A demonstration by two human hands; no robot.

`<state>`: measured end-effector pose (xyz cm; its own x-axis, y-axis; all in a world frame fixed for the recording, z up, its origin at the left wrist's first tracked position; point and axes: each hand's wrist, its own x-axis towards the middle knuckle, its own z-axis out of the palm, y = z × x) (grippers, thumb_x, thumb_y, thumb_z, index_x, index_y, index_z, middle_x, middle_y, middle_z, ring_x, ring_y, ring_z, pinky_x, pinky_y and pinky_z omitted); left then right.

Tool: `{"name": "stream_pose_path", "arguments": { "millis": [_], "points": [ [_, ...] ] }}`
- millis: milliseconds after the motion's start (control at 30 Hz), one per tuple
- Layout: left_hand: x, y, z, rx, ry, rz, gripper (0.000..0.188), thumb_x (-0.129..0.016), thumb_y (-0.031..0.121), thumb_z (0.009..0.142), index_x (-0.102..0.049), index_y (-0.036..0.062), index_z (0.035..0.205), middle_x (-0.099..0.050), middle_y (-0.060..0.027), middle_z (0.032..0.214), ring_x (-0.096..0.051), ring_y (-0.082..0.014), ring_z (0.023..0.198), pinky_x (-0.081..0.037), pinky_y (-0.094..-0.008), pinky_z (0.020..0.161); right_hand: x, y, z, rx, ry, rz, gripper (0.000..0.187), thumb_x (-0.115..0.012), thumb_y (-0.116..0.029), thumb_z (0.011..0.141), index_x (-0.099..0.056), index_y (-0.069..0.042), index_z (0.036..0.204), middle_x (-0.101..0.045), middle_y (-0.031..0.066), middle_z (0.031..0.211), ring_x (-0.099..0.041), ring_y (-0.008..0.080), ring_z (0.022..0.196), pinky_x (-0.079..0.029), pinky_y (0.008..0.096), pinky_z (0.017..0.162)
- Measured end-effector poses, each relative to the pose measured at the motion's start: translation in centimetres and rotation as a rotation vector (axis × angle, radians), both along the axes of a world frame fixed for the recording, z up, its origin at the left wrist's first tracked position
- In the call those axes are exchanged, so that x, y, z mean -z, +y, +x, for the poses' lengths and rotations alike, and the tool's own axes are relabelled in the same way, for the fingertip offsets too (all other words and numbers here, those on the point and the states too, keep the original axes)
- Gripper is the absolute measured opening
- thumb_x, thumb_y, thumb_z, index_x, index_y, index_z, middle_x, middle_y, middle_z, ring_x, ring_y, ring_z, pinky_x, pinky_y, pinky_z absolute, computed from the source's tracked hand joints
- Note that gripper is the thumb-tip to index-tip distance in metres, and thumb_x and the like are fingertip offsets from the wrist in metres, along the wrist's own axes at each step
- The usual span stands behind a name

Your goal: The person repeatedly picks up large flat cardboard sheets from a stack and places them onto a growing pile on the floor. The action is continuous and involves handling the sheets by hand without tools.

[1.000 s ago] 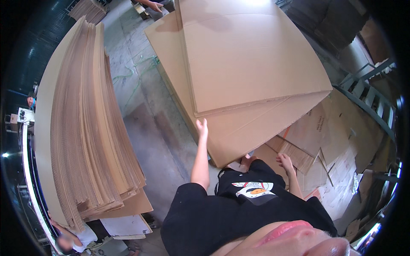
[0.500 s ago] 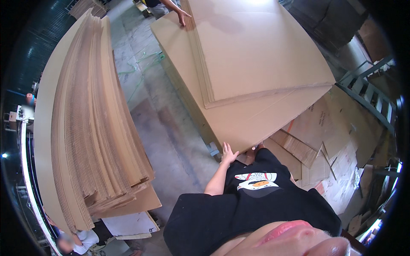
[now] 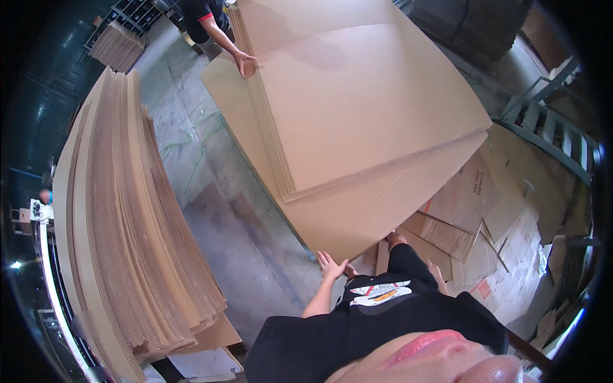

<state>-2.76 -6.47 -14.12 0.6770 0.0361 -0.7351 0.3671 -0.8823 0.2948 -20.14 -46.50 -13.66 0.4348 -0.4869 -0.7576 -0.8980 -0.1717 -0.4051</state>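
Observation:
My left hand [image 3: 332, 265] is at the near corner of a large brown cardboard sheet [image 3: 345, 223], its fingers spread and stretched out against the edge. On this sheet lies a skewed pile of large cardboard sheets [image 3: 370, 108], with their layered edges showing on the left. A co-worker's hand [image 3: 244, 64] touches that pile's far left edge. Down at my right side, partly behind my black shirt, is my right hand [image 3: 432, 265]. It is apart from the sheets, and its fingers cannot be made out.
A tall stack of cardboard sheets [image 3: 140, 236] stands to the left across a concrete floor strip [image 3: 236, 223]. Flattened cardboard pieces [image 3: 472, 223] lie at the right, near a grey metal frame [image 3: 549, 131]. Green cord [image 3: 195, 137] lies on the floor.
The cardboard pile and its near corner appear lower and farther left. My left hand remains at the corner. More of the co-worker shows, and my right hand has come partly into view.

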Motion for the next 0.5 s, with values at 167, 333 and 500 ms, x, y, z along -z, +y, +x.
{"name": "stream_pose_path", "arguments": {
  "millis": [167,333,500],
  "points": [
    [-1.1,-2.2,1.7,-0.128,0.124,0.143,0.117,-0.058,0.068,0.072,-0.002,-0.0029,0.146,0.011,-0.0184,0.154,0.005,-0.031,0.143,-0.011,-0.0541,0.112,3.2,-7.4,5.8,-0.062,0.039,0.051,0.051,-0.045,-0.047,0.092,-0.064,0.0,0.103,-0.067,0.0141,0.093,-0.064,0.0261,0.09,-0.049,0.0378,0.079],
    [0.4,-4.9,5.0,-0.661,-0.107,-0.018,0.106,-0.065,0.054,0.076,-0.009,-0.0044,0.145,-0.005,-0.0254,0.151,-0.009,-0.0356,0.141,-0.016,-0.0447,0.114,-4.2,-10.9,16.8,0.199,-0.203,0.355,0.051,-0.048,-0.049,0.091,-0.055,-0.007,0.117,-0.063,0.0099,0.107,-0.062,0.0214,0.095,-0.049,0.0393,0.079],
    [-0.9,-10.2,10.6,-0.664,-0.243,-0.223,0.096,-0.065,0.052,0.079,-0.019,-0.0043,0.143,-0.028,-0.0292,0.144,-0.028,-0.0386,0.135,-0.025,-0.0426,0.111,-4.8,-14.4,22.1,0.085,-0.167,0.339,0.051,-0.049,-0.048,0.09,-0.054,-0.006,0.118,-0.061,0.0096,0.111,-0.061,0.0205,0.098,-0.049,0.0384,0.078]
  ]
}}
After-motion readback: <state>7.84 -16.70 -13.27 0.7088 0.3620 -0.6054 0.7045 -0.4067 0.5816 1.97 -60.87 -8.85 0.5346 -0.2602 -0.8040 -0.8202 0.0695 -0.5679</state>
